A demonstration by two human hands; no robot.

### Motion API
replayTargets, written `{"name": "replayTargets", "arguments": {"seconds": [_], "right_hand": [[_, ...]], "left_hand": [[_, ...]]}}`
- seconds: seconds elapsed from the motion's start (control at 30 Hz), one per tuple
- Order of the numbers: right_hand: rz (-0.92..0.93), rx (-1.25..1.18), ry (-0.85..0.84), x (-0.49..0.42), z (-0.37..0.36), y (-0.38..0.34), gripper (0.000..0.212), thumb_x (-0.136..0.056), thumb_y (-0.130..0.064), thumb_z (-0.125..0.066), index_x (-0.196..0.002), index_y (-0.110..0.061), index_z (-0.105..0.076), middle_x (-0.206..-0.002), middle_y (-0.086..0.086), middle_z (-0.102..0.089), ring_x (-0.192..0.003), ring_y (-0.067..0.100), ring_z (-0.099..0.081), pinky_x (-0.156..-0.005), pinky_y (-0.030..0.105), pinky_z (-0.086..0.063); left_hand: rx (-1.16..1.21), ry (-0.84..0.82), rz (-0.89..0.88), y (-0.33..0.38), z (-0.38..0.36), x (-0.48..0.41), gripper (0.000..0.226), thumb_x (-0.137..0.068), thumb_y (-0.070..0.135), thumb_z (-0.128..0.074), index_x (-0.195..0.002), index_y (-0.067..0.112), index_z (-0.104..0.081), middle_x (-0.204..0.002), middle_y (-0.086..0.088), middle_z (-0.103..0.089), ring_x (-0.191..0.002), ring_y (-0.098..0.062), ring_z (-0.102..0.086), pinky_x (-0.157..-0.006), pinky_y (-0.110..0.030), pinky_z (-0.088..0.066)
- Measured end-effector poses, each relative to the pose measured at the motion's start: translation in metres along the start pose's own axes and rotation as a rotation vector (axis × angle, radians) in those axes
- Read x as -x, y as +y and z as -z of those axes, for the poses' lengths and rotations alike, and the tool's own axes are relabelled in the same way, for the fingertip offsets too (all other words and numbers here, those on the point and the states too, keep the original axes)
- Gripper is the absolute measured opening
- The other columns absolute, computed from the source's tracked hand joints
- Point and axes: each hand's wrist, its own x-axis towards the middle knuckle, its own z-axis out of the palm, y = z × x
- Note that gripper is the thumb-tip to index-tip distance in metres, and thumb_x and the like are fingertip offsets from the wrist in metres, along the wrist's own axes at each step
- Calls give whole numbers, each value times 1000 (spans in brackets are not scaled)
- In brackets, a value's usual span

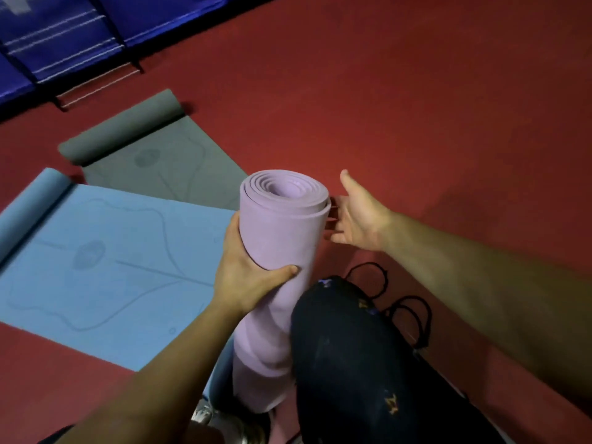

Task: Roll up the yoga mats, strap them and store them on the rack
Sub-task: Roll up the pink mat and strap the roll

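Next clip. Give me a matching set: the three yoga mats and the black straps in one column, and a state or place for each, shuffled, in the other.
Things:
1. purple mat
2. blue mat
3. grey mat
4. black straps

States or places:
A. loose on the floor beside the knee
B. spread out, farthest from the person
C. rolled up, gripped upright by the left hand
D. spread out, near, on the left

Pairs: 1-C, 2-D, 3-B, 4-A

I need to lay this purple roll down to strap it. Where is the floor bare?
Bare red floor stretches beyond the right hand, from the grey mat rightward. A smaller bare patch lies below the blue mat, at your left forearm. Left of the purple roll both mats crowd; black straps lie beside the knee.
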Motion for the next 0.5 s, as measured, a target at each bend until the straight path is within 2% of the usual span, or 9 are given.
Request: {"name": "replayTargets", "arguments": {"seconds": [0.07,0.13,0.2,0.23,0.27,0.3,0.33,0.4,0.5], "right_hand": [[-67,64,95,-11,38,22,78,-93,-73,-18,-131,-16,-55,-129,6,-59,-123,27,-53,-101,40,-41],[-124,139,210,-18,76,55,70,-99,-63,-25,-138,-11,-49,-141,10,-53,-119,23,-56,-92,32,-45],[-192,170,318,-20,105,92,58,-105,-42,-30,-140,3,-45,-145,21,-47,-96,9,-64,-74,19,-47],[-237,206,343,-22,119,112,54,-106,-33,-32,-139,9,-43,-142,24,-48,-79,7,-63,-62,13,-44],[-304,282,351,-29,132,134,54,-105,-32,-36,-139,9,-45,-133,22,-53,-70,11,-57,-53,13,-41],[-364,370,337,-39,143,157,54,-104,-36,-42,-138,5,-47,-120,16,-57,-72,15,-55,-55,16,-42],[-389,450,299,-50,149,175,52,-102,-37,-46,-138,0,-50,-115,13,-59,-84,22,-59,-65,21,-47],[-356,642,183,-74,152,204,39,-104,-32,-44,-133,-8,-56,-120,13,-60,-112,31,-59,-84,30,-46],[-291,873,80,-115,143,241,37,-102,-38,-43,-125,-17,-63,-126,9,-63,-113,25,-59,-88,27,-45]], "left_hand": [[-10,3,3,3,-13,-11,120,-46,47,-94,-142,46,-23,-135,26,-37,-124,1,-41,-102,-27,-37],[-33,4,-2,3,-26,-19,118,-47,43,-96,-140,47,-24,-135,25,-37,-124,1,-40,-105,-29,-38],[-64,4,2,3,-38,-24,121,-45,48,-95,-143,41,-24,-141,19,-37,-130,-4,-40,-108,-34,-39],[-73,0,11,3,-45,-28,124,-45,51,-94,-146,39,-22,-144,16,-37,-133,-6,-40,-110,-38,-39],[-80,-5,19,2,-51,-31,127,-45,53,-93,-148,38,-21,-147,15,-36,-136,-8,-39,-111,-41,-39],[-93,-10,25,2,-57,-35,128,-46,53,-93,-149,38,-19,-149,14,-35,-137,-10,-38,-112,-43,-39],[-109,-13,26,3,-63,-40,129,-46,54,-93,-150,37,-18,-150,13,-34,-138,-11,-38,-111,-44,-40],[-131,-18,22,2,-72,-50,129,-46,57,-91,-151,35,-18,-151,12,-34,-138,-12,-38,-111,-45,-41],[-143,-31,31,0,-81,-64,130,-44,61,-87,-151,32,-19,-151,11,-35,-138,-12,-38,-111,-44,-41]]}}
